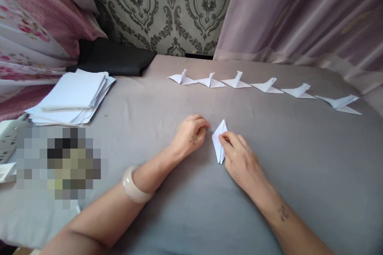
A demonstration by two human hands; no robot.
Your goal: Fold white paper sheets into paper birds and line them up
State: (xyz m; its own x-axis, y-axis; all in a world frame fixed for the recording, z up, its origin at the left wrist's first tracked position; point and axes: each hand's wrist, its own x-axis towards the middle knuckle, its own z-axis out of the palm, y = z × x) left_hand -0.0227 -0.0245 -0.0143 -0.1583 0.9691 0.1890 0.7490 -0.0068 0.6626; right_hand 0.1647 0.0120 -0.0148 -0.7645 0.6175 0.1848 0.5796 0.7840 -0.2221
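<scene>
A diamond-shaped piece of folded white paper (219, 145) stands out against the grey cloth, its narrow split tips pointing toward me. My right hand (241, 157) pinches its right side between thumb and fingers. Just left of the paper, and apart from it, is my left hand (191, 135). Its fingers are curled in and pressed together, with nothing visible in them. A pale bangle (136, 187) circles my left forearm. Beyond both hands, several folded white paper birds (236, 81) form a row that curves off to the right.
A stack of white paper sheets (74, 91) lies at the left, in front of a folded black cloth (116, 57). Near the left edge are a white power strip (10, 139) and a blurred-out patch. Patterned wallpaper (170, 4) and a mauve curtain (299, 16) border the back.
</scene>
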